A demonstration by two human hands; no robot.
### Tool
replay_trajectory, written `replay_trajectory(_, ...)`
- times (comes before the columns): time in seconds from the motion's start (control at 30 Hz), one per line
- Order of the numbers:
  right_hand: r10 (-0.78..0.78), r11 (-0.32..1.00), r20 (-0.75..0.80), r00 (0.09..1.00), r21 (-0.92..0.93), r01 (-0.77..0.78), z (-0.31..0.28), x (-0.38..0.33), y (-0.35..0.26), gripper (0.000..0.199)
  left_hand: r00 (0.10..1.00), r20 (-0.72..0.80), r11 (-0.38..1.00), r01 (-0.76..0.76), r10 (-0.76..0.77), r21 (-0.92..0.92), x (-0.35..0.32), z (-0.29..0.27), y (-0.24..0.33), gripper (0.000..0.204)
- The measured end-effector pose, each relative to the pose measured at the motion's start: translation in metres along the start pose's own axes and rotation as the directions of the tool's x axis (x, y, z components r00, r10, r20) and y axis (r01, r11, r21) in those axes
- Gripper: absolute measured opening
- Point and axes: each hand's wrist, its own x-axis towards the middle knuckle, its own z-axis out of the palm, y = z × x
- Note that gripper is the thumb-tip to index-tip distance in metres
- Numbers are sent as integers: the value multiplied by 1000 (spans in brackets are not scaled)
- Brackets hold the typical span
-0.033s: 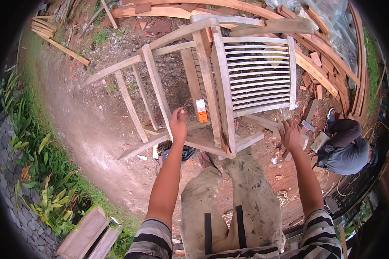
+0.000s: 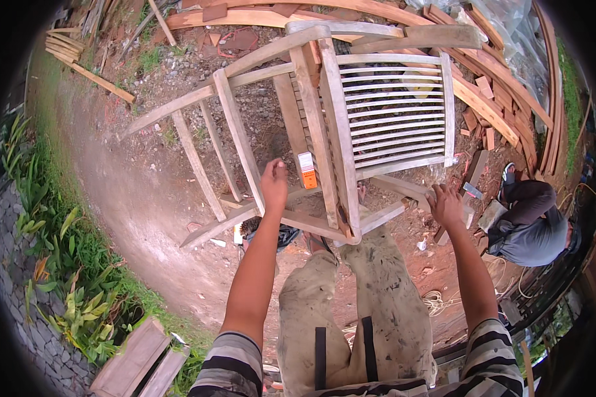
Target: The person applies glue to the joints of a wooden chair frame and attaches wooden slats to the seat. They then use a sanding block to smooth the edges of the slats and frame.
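A weathered grey wooden chair (image 2: pixel 334 119) with slatted panels stands tilted in front of me, its legs and rails spreading left. My left hand (image 2: pixel 273 185) is closed against the lower end of a chair rail, its fingers partly hidden. On the right, my right hand (image 2: pixel 446 204) curls its fingers over the end of a lower wooden piece of the chair. Between the hands, nearer the left one, a small orange and white box (image 2: pixel 308 171) rests against the chair's wooden boards; neither hand touches it.
Long reddish wooden planks (image 2: pixel 496 109) and offcuts lie at the far right beside clear plastic sheeting (image 2: pixel 510 40). A person (image 2: pixel 530 221) in grey crouches at the right. Coiled rope (image 2: pixel 436 303) lies by my leg. Plants (image 2: pixel 79 291) and a wooden piece (image 2: pixel 129 357) are at the left.
The view has shifted very slightly. My hands keep their places at the chair, and the box stays where it was.
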Motion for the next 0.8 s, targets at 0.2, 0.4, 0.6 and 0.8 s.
replay_trajectory(0.2, 28, 998, 369, 929, 44, -48, 14, 57, -6, 69, 984, -54, 985, 171, -171, -7, 128, 53, -6, 66)
replay_trajectory(0.4, -15, 997, 465, 885, 68, -19, 48, 92, -36, 75, 994, 8, 949, 103, -105, -298, 163, 95, -31, 77)
replay_trajectory(0.6, -84, 990, 523, 848, 138, 13, 76, 122, -41, 75, 999, 24, 832, 35, -26, -554, 174, 103, -35, 82)
replay_trajectory(0.8, -63, 998, 529, 846, 28, 56, 80, 121, -54, 71, 1000, 10, 878, -13, 21, -478, 194, 99, -64, 86)
